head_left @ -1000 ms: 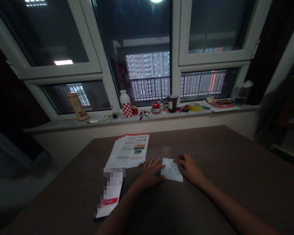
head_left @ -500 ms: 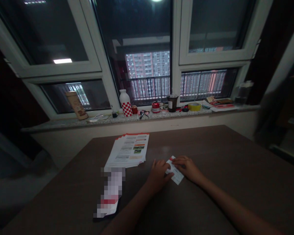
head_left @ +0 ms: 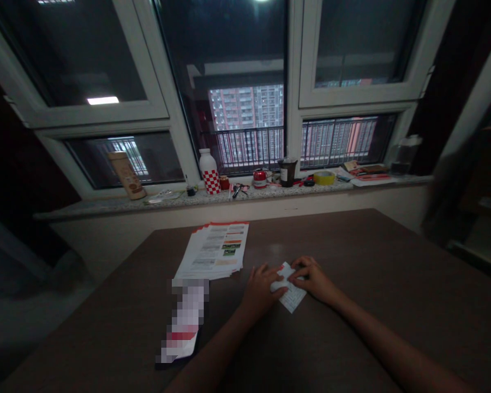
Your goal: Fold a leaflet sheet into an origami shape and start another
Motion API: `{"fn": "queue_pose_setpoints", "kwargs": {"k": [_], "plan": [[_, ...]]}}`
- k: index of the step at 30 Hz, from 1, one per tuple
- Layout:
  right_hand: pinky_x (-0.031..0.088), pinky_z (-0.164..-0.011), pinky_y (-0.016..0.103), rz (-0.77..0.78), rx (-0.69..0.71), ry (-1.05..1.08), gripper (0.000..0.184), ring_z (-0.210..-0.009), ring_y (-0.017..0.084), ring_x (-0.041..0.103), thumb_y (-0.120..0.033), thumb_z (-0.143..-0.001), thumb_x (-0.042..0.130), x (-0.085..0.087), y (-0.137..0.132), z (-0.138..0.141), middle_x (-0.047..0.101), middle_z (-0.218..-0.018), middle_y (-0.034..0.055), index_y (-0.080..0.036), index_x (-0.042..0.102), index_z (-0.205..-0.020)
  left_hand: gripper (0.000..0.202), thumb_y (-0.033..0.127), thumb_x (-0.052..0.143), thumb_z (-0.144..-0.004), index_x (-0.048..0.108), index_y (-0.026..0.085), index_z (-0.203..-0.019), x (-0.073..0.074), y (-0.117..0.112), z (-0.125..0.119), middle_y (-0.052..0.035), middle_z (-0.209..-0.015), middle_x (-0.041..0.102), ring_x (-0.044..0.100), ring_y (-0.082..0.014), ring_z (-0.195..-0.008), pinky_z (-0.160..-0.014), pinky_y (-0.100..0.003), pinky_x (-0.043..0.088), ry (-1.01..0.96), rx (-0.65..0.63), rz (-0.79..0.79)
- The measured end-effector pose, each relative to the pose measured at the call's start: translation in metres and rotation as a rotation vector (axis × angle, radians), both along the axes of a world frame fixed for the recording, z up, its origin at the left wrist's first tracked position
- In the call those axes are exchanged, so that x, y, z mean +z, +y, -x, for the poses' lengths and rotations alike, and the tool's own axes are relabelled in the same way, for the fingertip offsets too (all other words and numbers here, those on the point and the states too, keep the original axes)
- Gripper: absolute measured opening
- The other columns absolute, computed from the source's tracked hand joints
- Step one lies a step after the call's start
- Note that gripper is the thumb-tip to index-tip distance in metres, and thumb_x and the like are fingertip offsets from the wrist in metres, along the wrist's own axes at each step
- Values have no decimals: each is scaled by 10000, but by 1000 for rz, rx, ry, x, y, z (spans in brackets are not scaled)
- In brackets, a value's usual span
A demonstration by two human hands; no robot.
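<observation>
A small folded sheet of paper (head_left: pixel 293 298), white with printed lines and a red mark near its top corner, lies on the brown table between my hands. My left hand (head_left: pixel 261 288) holds its left side, thumb on the near part and fingers at the upper left edge. On the opposite side, my right hand (head_left: pixel 312 278) has its thumb and fingers bent together on the paper's upper right edge. My fingers cover parts of the paper, so its exact folds are hard to make out.
Left of my hands lies a stack of printed sheets (head_left: pixel 215 251). Nearer me is a phone-like object (head_left: pixel 184 322), mostly blurred by pixelation. Along the windowsill stand a checkered bottle (head_left: pixel 210 174), a dark cup (head_left: pixel 287 173) and yellow tape (head_left: pixel 324 177).
The paper now shows a wider, squarer face, as a layer has opened out or turned. My left hand has shifted slightly left, and my right fingers have moved lower along the edge.
</observation>
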State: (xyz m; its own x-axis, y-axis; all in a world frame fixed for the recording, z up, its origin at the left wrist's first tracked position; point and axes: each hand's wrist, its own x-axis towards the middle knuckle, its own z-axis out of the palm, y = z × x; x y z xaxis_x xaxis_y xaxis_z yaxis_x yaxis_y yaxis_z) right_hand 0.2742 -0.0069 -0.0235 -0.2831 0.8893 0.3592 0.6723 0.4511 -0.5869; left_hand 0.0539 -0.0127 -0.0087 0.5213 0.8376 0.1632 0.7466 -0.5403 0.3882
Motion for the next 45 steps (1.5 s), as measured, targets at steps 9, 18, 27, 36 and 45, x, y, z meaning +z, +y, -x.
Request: {"fn": "queue_pose_setpoints", "kwargs": {"k": [9,18,27,36,45], "plan": [[395,-889,363,-6,-140,-133,134,-1006,235,490,-372,-836,644,7,6,3,581,-1037,51,-333,764,-879,327,462,581,-858,602,340,-1160,-2,0,1,59,-1423,480,273,-253,-1395,-1141,-569,131,7,-8,12],[390,-839,370,-47,-220,-264,221,-995,243,487,-394,-903,553,12,4,7,565,-1046,56,-380,711,-1057,338,468,568,-864,601,318,-1165,-3,1,0,38,-1418,489,283,-256,-1393,-1148,-570,101,17,-11,8],[387,-876,405,-65,-252,-291,276,-1049,264,481,-384,-911,526,3,7,6,552,-1116,74,-368,669,-1147,327,447,538,-886,586,328,-1187,3,-5,0,44,-1434,469,289,-247,-1391,-1152,-582,59,11,-2,15],[402,-921,378,-76,-87,-107,186,-1056,235,515,-314,-865,593,-1,13,2,605,-1089,68,-286,738,-979,413,465,508,-895,511,344,-1290,1,-3,-2,50,-1479,402,229,-251,-1418,-1147,-602,49,43,-13,3],[391,-922,379,-23,-70,-105,170,-1037,229,532,-329,-823,645,3,8,4,615,-1067,43,-290,724,-968,404,465,504,-898,517,342,-1282,-1,0,-1,55,-1480,399,210,-252,-1424,-1148,-599,65,34,0,-19]]}}
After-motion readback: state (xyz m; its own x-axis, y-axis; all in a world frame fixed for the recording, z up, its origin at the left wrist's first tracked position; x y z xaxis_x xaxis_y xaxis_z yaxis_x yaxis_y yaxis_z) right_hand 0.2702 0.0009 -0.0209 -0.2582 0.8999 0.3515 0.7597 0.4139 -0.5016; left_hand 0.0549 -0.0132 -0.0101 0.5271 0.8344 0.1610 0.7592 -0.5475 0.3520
